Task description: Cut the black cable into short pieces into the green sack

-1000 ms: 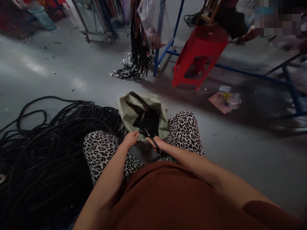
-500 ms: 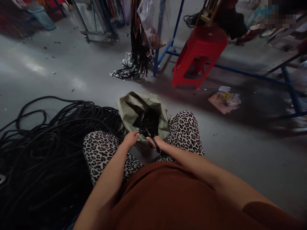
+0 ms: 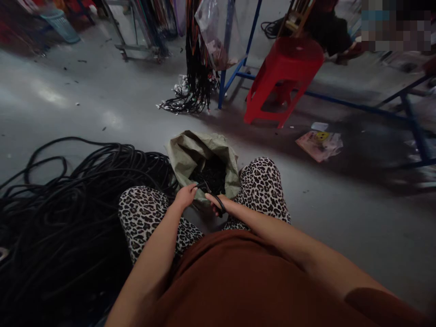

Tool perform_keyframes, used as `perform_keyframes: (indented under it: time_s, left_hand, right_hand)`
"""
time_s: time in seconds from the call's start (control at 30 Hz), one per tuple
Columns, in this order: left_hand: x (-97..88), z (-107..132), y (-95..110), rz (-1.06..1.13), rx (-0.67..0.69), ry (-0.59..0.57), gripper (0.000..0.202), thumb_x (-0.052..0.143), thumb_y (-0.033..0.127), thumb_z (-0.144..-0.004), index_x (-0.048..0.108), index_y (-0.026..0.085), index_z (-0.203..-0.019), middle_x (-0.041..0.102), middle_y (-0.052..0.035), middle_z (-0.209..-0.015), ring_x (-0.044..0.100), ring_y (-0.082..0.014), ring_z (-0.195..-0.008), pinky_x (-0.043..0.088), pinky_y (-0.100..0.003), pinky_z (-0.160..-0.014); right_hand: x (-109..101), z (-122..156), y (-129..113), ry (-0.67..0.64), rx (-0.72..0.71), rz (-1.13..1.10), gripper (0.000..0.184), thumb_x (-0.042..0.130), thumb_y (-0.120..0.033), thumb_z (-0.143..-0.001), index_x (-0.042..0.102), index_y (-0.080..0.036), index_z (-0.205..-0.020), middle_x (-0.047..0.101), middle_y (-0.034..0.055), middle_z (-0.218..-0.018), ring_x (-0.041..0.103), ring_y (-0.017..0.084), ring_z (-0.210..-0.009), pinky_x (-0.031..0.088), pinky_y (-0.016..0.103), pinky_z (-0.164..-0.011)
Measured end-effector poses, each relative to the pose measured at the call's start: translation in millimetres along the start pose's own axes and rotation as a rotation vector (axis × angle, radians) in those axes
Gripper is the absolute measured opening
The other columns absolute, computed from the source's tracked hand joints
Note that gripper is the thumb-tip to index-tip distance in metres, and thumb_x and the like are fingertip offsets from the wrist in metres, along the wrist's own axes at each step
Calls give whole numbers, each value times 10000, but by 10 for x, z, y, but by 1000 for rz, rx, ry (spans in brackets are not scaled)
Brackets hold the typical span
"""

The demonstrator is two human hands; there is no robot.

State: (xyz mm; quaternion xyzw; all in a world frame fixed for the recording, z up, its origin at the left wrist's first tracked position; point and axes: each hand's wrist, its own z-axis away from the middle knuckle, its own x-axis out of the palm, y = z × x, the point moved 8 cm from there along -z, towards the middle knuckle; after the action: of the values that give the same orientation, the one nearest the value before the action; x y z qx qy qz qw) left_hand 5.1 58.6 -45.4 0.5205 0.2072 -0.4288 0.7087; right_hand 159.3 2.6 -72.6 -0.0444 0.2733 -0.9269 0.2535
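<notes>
Between my knees stands a pale green woven sack (image 3: 177,152), its mouth rolled open, with dark scraps (image 3: 216,175) inside. My left hand (image 3: 185,196) pinches a short black piece of cable (image 3: 200,185) over the sack's near rim. Held in my right hand (image 3: 220,203) is a pair of scissors (image 3: 220,205) with black handles. Their blades point up and left to the piece of cable; whether they touch it is too small to tell. A large heap of black cable (image 3: 112,172) lies on the floor beside my left leg.
A red plastic stool (image 3: 284,68) stands beyond the sack, by a blue metal frame (image 3: 223,86). Bundled black cables with white ends (image 3: 190,97) hang down to the floor. A plastic packet (image 3: 320,144) lies at right. Part of another person (image 3: 334,32) shows behind the stool.
My right hand has shifted slightly left with the scissors, nearer to my left hand. Less of the black piece shows at my left fingertips. The sack and cable heap stay where they were.
</notes>
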Motion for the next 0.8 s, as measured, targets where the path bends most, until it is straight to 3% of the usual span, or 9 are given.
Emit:
perform_keyframes:
  time_s: [0.43, 0.7, 0.8]
  left_hand:
    - [41, 17, 34, 41, 32, -36, 293, 425, 244, -873, 682, 181, -1000, 691, -34, -809, 615, -157, -813, 453, -254, -778]
    - [98, 15, -15, 12, 17, -72, 339, 450, 241, -862, 649, 149, -1121, 669, -87, -1104, 602, -192, -1024, 438, -270, -898]
    - [94, 16, -24, 13, 7, -72, 347, 457, 245, -861, 643, 142, -1135, 660, -93, -1128, 592, -195, -1047, 427, -272, -921]
  right_hand:
    - [34, -105, 38, -10, -29, 15, 526, 490, -620, -835, 562, -104, -758, 533, 6, -445, 506, 125, -298, 390, 200, -305]
    - [38, -96, 24, -23, -13, 83, 567, 499, -683, -784, 555, -120, -749, 537, 0, -456, 525, 126, -332, 401, 195, -322]
    - [30, -35, -16, -27, -16, 82, 565, 501, -681, -784, 543, -121, -723, 533, 3, -444, 523, 124, -330, 403, 193, -319]
